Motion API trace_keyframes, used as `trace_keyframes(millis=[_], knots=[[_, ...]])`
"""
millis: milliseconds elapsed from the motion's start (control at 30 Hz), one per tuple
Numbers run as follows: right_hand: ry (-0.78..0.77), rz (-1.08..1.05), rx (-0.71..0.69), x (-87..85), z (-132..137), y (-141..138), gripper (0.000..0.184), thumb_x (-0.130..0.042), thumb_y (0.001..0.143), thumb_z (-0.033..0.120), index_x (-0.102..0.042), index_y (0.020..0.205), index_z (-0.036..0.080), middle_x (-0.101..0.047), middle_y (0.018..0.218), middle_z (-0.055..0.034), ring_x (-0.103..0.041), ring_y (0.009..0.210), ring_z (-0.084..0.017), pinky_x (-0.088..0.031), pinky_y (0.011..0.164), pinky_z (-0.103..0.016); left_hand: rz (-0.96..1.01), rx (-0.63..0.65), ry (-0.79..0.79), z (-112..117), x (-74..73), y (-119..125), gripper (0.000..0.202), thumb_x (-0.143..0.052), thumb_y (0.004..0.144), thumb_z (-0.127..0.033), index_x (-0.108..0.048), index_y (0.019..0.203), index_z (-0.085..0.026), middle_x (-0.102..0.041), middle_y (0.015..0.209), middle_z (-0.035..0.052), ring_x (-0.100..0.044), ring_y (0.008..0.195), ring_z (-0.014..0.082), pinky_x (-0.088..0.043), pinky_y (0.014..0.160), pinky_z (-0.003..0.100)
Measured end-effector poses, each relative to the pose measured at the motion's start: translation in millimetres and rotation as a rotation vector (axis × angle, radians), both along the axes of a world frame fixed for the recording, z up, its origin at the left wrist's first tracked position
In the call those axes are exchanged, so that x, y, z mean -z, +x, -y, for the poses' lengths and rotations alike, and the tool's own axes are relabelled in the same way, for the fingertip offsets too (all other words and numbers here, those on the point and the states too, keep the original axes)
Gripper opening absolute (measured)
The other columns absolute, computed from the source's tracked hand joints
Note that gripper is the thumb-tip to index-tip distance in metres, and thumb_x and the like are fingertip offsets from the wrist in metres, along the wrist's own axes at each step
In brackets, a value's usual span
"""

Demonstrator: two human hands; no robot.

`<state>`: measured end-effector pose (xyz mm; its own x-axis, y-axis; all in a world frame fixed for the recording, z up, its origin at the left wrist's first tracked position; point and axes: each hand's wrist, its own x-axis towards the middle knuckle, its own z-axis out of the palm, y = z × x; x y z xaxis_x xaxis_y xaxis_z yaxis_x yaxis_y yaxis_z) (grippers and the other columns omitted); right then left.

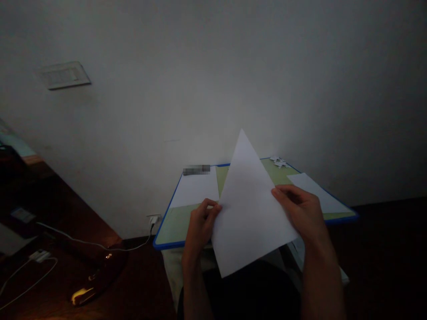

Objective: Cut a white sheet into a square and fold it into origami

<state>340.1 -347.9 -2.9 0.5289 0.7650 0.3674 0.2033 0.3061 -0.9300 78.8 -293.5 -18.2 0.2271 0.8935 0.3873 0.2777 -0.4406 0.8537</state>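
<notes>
"White paper, a pointed sheet (250, 213); where is it located, and how is it supported?"

"It is raised over the near part of the desk (176, 226) and overhangs toward the lap; the point is directed at the wall (213, 80); the left hand (202, 222) pinches the left edge between thumb and fingers; the right hand (302, 209) pinches the right edge; the hands are apart from each other, each closed on the paper; whether the sheet is folded cannot be told."

"Specify the handling properties and grip points."

"Presumably light and flexible; it should crease under hard pressure and tear under a sharp pull; hold opposite edges lightly, and keep the tension even so that the middle does not buckle."

"List adjacent items and obstructions."

"A flat left-side paper (193, 191) lies beyond the left hand, with a dark blurred object (196, 170) at its far edge, not identifiable; a right-side paper (315, 193) lies beyond the right hand; paper scraps (279, 162) are heaped near the far right corner; a plug (153, 219) sits in the wall, left of the desk, near a white cable (100, 245); the raised sheet itself blocks the view of the desk's middle."
</notes>
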Motion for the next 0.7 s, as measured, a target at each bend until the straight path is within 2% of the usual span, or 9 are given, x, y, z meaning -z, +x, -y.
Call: trace_keyframes(millis=[167, 400, 700], knots=[[0.006, 0.019, -0.025, -1.6, 2.5, -2.3, 0.022, -0.082, 0.075, 0.045, -0.083, 0.081, 0.023, -0.081, 0.083, -0.0045, -0.072, 0.077, -0.024, -0.054, 0.074, -0.038, -0.096, -0.044, 0.1, 1.1, -2.6, -1.8, 0.041, -0.056, 0.095, -0.049, -0.052, 0.067, -0.021, -0.047, 0.06, -0.0045, -0.043, 0.056, 0.0126, -0.032, 0.053, 0.024], [0.007, 0.048, -0.068, -4.5, 4.8, -10.4, 0.022, -0.081, 0.077, 0.045, -0.082, 0.081, 0.023, -0.081, 0.086, -0.0045, -0.072, 0.081, -0.024, -0.055, 0.078, -0.039, -0.086, -0.213, 0.18, -2.4, 0.5, 11.9, 0.043, -0.044, 0.099, -0.052, -0.036, 0.066, -0.024, -0.036, 0.057, -0.0067, -0.037, 0.054, 0.0128, -0.026, 0.055, 0.027], [0.002, 0.046, -0.026, -8.7, 10.6, -8.9, 0.022, -0.081, 0.076, 0.045, -0.081, 0.08, 0.023, -0.08, 0.084, -0.0042, -0.071, 0.079, -0.025, -0.054, 0.077, -0.039, -0.06, -0.265, 0.197, -4.5, 4.0, 21.9, 0.042, -0.041, 0.099, -0.053, -0.035, 0.068, -0.025, -0.035, 0.056, -0.0073, -0.036, 0.051, 0.0127, -0.025, 0.054, 0.027]])
